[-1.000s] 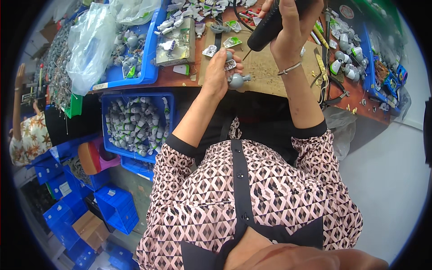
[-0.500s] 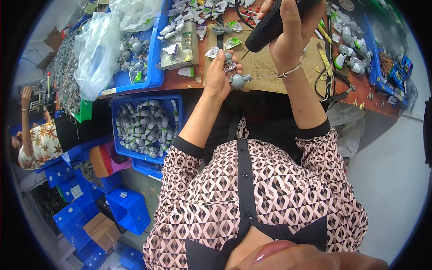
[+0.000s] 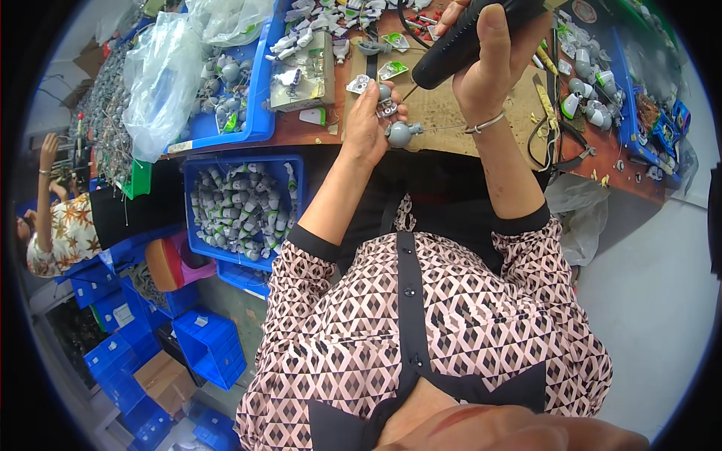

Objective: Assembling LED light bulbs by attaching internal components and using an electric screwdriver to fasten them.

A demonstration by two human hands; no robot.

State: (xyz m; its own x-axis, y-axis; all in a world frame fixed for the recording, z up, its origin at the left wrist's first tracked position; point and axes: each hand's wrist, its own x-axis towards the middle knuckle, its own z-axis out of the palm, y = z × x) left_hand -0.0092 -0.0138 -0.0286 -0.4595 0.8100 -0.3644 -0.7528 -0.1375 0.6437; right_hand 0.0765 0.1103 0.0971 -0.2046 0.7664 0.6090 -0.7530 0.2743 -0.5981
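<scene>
**Black driver (image 3: 456, 55) angled at a small grey part (image 3: 387, 108) held over cardboard (image 3: 459, 143)**

Left hand (image 3: 365, 126): fingers curled around the small grey part, which sits at the fingertips above the near edge of the cardboard. A grey ball (image 3: 399, 135) with a short neck lies just below these fingers; a thin rod runs from it toward the right wrist. Whether ball and part are joined: cannot tell.

Right hand (image 3: 492, 75): wrapped around the black driver, thumb along the barrel. The thin bit slants down and left, its tip near the part; contact cannot be confirmed. The two hands are apart from each other.

Surroundings: cardboard lies on a reddish tabletop (image 3: 286, 135). Beyond the left hand, white-and-green shells (image 3: 392, 70) rest on it. Left of these, a metal box (image 3: 304, 84) stands beside a blue tray (image 3: 259, 120) of grey parts, a clear plastic bag (image 3: 162, 86) at its far-left side. Pliers (image 3: 576, 155) lie to the right of the cardboard. Below tabletop level, a blue bin (image 3: 189, 225) holds many grey, white and green pieces. Far left: another person (image 3: 64, 229) in a patterned shirt.
</scene>
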